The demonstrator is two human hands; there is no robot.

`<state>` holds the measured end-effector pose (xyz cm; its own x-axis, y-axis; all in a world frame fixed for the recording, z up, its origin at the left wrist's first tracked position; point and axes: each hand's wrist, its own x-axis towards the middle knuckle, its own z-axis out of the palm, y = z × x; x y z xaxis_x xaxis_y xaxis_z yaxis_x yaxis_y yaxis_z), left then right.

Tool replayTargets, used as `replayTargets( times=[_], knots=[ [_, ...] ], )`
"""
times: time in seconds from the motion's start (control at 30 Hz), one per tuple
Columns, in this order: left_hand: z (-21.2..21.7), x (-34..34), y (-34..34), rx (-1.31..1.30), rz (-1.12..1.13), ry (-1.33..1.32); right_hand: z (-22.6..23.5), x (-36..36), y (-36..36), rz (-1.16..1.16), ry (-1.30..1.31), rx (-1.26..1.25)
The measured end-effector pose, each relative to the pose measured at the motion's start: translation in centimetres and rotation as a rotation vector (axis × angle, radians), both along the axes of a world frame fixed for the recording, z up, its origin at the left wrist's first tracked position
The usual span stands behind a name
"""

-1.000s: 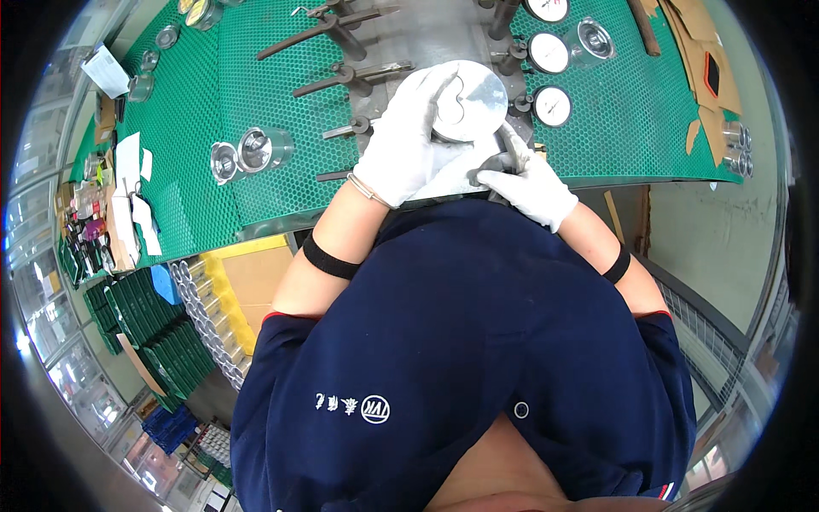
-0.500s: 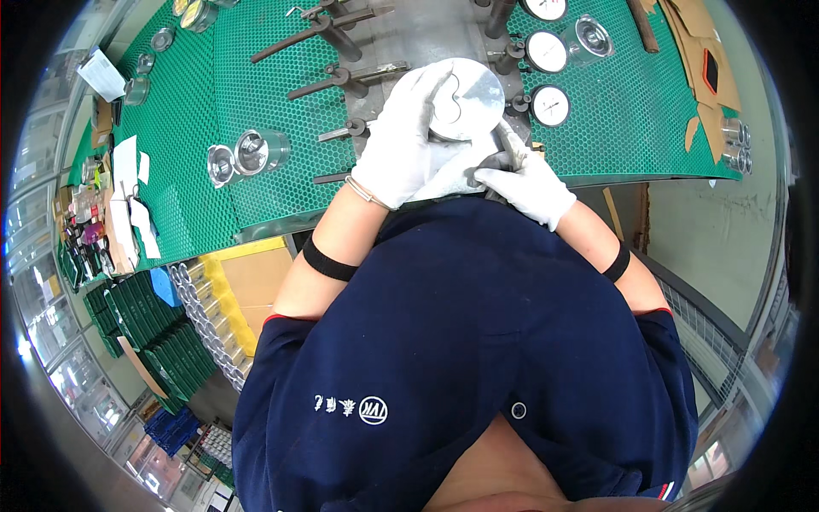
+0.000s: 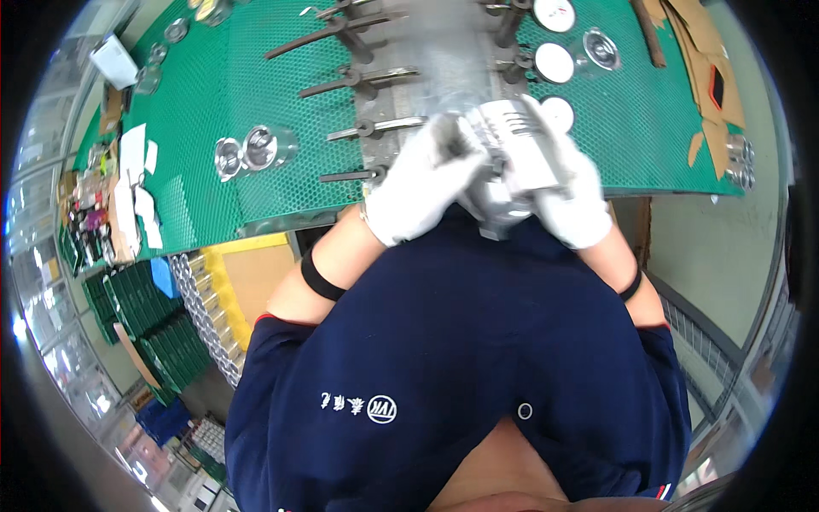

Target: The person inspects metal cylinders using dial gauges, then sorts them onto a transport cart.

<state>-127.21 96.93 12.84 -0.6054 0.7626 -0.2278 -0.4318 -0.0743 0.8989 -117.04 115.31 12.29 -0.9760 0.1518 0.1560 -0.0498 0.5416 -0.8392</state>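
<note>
Close in front of my body I hold a silvery metal piston [image 3: 522, 147] tipped on its side, its ring grooves showing. My right hand [image 3: 573, 194], in a white glove, is wrapped round its right side. My left hand [image 3: 420, 189], gloved too, has its fingers curled at the piston's left side, thumb against it. Motion blur softens the piston's lower part and the fingertips. Beyond it lies the grey metal fixture [image 3: 388, 102] with dark clamp bars [image 3: 328, 84] on its left. Round white dial gauges [image 3: 554, 64] line its right side.
Two more pistons [image 3: 264, 148] stand left on the green mat [image 3: 281, 85]. Another metal part [image 3: 597, 51] sits beyond the gauges. Torn cardboard [image 3: 699, 68] and a dark rod [image 3: 648, 34] lie at right. Papers [image 3: 135, 171] are at far left, green crates [image 3: 162, 324] below.
The piston has come off the fixture toward me and turned from crown up to its side. My right hand now grips its right side; my left hand has moved nearer my body.
</note>
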Motion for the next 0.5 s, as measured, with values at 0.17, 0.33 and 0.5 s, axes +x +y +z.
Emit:
replayTargets(
  times=[0.17,0.33,0.5],
  knots=[
    [1.8,-5.4,-4.5,-0.496,0.535,0.882,4.6,1.2,6.4,-0.019,0.430,0.571],
    [-7.2,-12.8,-18.0,-1.440,0.391,0.962,-5.1,4.9,19.9,-0.869,0.001,-0.527],
    [-11.2,-13.7,-18.3,-1.667,0.242,1.040,-14.8,5.1,28.5,-1.040,-0.334,-0.747]
  ],
)
